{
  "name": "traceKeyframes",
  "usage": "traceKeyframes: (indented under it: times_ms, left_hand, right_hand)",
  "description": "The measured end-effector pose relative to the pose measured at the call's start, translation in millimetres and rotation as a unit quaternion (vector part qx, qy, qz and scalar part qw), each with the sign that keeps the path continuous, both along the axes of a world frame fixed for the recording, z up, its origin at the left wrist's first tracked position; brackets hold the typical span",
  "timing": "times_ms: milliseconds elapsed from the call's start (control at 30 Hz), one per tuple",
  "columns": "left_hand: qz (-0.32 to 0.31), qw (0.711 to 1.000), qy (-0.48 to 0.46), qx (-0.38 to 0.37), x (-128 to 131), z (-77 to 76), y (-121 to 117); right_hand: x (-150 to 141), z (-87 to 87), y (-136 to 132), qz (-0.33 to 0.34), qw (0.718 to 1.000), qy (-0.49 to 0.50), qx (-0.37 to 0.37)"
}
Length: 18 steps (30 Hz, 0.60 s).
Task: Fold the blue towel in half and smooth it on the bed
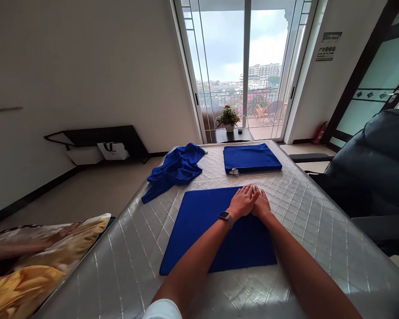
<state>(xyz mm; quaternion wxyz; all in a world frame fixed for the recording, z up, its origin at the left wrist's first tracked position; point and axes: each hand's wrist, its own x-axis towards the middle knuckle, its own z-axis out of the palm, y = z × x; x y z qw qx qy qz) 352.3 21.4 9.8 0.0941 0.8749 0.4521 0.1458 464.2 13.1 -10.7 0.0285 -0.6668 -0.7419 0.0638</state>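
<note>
A flat blue cloth [199, 226], folded into a rough rectangle, lies in front of me on the quilted silver-grey mattress. Both palms rest near its far right part, side by side and touching. My left hand [243, 202], with a watch [225, 215] on the wrist, lies flat with fingers stretched forward. Beside it my right hand [262, 204] is flat too, partly covered by the left. Just beyond, a folded blue cloth stack [252, 157] shows a white tag [233, 172] at its near edge. Farther left lies a crumpled blue garment [177, 166].
The mattress [116, 266] has its edges at left and right. A black padded chair [375, 173] stands close on the right. Yellow and patterned fabric [53, 252] lies low at left. A small table with a flower pot [229, 127] stands by the glass door.
</note>
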Motion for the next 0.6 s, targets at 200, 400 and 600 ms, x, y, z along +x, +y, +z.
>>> traceKeyframes:
  times_ms: [200, 400, 600]
  left_hand:
    - [0.02, 1.0, 0.019, -0.014, -11, -9.8, 6]
    - [0.068, 0.996, 0.057, 0.018, -50, -7.1, 6]
    - [0.154, 0.984, 0.089, 0.016, -152, -9.4, 6]
  right_hand:
    - [-3, 7.8, -3, -0.014, 1.0, 0.022, 0.001]
    - [-7, 12.6, -4, -0.044, 0.998, 0.05, 0.011]
    - [-8, 12.0, -2, -0.051, 0.997, 0.058, 0.001]
